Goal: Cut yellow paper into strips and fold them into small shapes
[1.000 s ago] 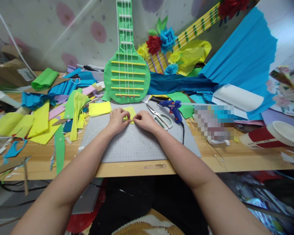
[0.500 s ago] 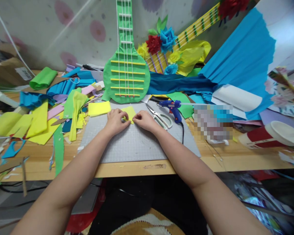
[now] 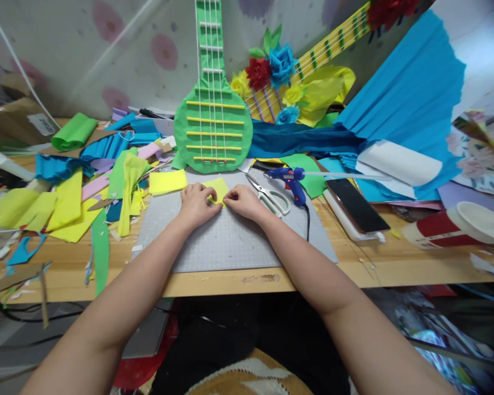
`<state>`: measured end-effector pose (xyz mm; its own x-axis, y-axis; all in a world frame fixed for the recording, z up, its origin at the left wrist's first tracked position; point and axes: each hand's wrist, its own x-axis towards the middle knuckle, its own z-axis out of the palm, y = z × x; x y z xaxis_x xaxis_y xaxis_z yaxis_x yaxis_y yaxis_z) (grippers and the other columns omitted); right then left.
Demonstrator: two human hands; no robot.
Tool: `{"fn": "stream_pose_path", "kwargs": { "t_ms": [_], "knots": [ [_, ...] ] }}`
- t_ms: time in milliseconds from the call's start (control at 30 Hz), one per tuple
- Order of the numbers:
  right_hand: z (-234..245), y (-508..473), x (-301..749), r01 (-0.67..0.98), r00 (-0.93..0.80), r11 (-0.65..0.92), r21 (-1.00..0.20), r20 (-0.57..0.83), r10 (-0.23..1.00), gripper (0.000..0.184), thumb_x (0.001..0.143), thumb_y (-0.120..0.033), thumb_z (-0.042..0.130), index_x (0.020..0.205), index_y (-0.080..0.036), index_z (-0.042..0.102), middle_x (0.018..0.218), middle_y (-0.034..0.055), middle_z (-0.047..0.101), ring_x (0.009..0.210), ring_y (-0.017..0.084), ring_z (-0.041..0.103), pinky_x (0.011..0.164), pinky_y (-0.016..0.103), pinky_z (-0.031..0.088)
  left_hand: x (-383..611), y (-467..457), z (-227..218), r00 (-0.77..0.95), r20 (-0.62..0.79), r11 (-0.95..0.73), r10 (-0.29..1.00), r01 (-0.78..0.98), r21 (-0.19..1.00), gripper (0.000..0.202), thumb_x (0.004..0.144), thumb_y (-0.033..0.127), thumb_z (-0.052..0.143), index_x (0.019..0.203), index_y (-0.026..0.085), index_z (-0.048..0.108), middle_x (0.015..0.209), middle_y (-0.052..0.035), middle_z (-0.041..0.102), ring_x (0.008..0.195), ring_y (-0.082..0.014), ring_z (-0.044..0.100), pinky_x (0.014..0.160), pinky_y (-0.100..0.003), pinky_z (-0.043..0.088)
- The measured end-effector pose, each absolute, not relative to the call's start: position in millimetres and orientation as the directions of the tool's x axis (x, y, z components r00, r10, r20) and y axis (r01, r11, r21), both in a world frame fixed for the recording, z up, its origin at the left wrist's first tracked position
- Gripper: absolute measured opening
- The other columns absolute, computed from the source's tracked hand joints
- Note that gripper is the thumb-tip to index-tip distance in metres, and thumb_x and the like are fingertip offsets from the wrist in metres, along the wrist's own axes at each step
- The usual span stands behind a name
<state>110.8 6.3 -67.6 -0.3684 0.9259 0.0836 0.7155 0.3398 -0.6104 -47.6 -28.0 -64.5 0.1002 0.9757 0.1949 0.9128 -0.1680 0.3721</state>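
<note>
Both my hands pinch the near edge of a small piece of yellow crepe paper [image 3: 217,188] on the grey cutting mat [image 3: 226,247]. The fingers of my left hand [image 3: 196,203] are curled round its left part. My right hand [image 3: 245,202] grips close beside, fingertips pressed together, almost touching the left ones. A folded yellow stack of paper [image 3: 168,181] lies by my left hand. To the right of my right hand are scissors [image 3: 269,196] and a blue glue gun [image 3: 290,182] with a long clear stick. Behind the mat stands a green paper-covered toy instrument [image 3: 214,131].
Yellow and green paper scraps [image 3: 68,206] crowd the left of the table. On the right lie a phone [image 3: 357,206] and a red-and-white paper cup [image 3: 448,226]. A yellow paper guitar with flowers [image 3: 333,44] and a blue crepe sheet [image 3: 407,104] stand behind.
My fingertips have shifted very slightly at the edge of the yellow paper. Both hands keep their pinch, and the camera view has moved a little.
</note>
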Motion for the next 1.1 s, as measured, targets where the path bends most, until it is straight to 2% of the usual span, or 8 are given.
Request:
{"fn": "stream_pose_path", "kwargs": {
  "t_ms": [300,533,733,1100],
  "knots": [
    [-68.9,6.4,111.3,0.724,-0.386,0.363,-0.587,0.092,0.918,0.014,0.076,-0.022,0.057,0.079,-0.017,0.07,0.078,0.0041,0.06,0.081,0.015,0.051,0.078,0.028,0.039,-50.3,-26.1,-60.3,0.053,0.174,-0.12,0.983,0.906,0.407,0.018,0.076,0.036,0.056,0.084,0.021,0.062,0.093,-0.0071,0.054,0.099,-0.0263,0.045,0.089,-0.043,0.031],
    [-69.7,6.6,110.6,0.711,-0.387,0.37,-0.598,0.105,0.916,0.011,0.076,-0.021,0.057,0.076,-0.017,0.067,0.076,0.0031,0.059,0.079,0.015,0.051,0.076,0.028,0.038,-46.4,-24.2,-56.4,-0.005,0.117,-0.047,0.993,0.898,0.437,0.018,0.075,0.037,0.059,0.074,0.02,0.064,0.092,-0.0064,0.055,0.101,-0.0253,0.046,0.09,-0.041,0.031],
    [-69.6,8.7,109.5,0.699,-0.385,0.401,-0.593,0.161,0.909,0.01,0.079,-0.021,0.055,0.086,-0.02,0.062,0.077,0.0007,0.057,0.078,0.015,0.05,0.073,0.027,0.037,-47.2,-23.4,-59.9,0.009,0.13,-0.064,0.991,0.903,0.424,0.017,0.074,0.037,0.059,0.074,0.02,0.064,0.092,-0.0062,0.056,0.1,-0.0255,0.047,0.088,-0.041,0.031],
    [-63.9,10.2,106.6,0.778,-0.389,0.379,-0.501,0.091,0.917,0.007,0.081,-0.024,0.054,0.081,-0.019,0.059,0.088,0.0034,0.059,0.087,0.017,0.051,0.076,0.029,0.037,-47.2,-21.9,-61.4,0.016,0.146,-0.074,0.989,0.911,0.405,0.019,0.075,0.038,0.058,0.073,0.02,0.063,0.093,-0.0068,0.056,0.099,-0.0253,0.046,0.087,-0.041,0.031]
  ]
}}
